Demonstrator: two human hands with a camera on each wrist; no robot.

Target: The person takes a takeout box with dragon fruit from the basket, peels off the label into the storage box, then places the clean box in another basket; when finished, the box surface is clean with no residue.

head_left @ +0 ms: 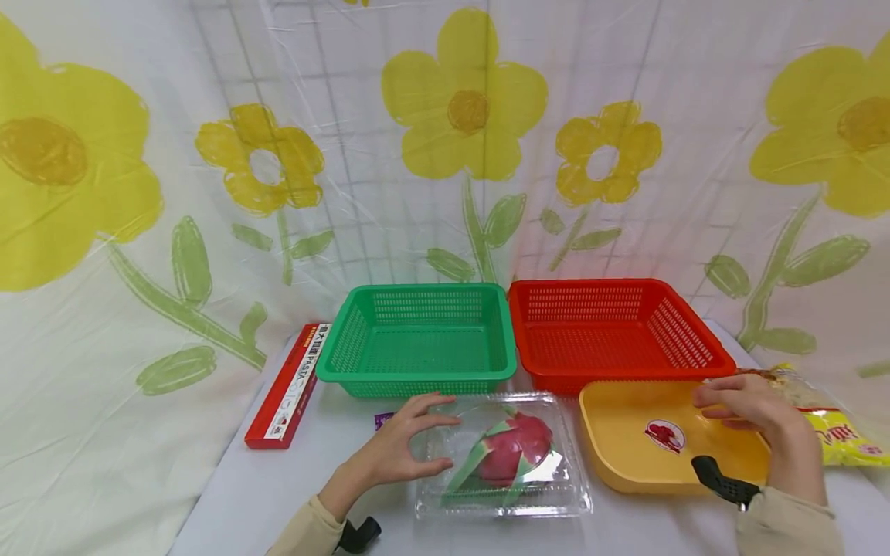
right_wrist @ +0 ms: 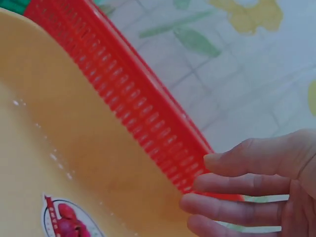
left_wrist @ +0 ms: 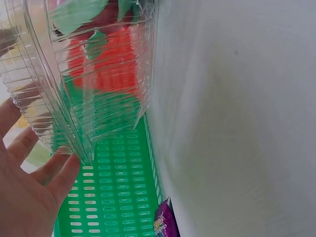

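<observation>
Your left hand (head_left: pixel 403 448) rests against the left end of the clear box (head_left: pixel 502 455) lying on the table (head_left: pixel 236 494) in front of the green basket (head_left: pixel 421 336), fingers spread and straight on its lid and side. Through the ribbed plastic the red fruit (head_left: pixel 518 455) with green leaves is blurred. Your right hand (head_left: pixel 747 405) lies on the far right rim of the yellow tray (head_left: pixel 626 448), fingers relaxed and slightly apart; whether the thumb hooks under the rim is hidden. A yellow packet (head_left: pixel 844 436) is cut off at right, and a purple wrapper (left_wrist: pixel 163 224) peeks out behind the box.
</observation>
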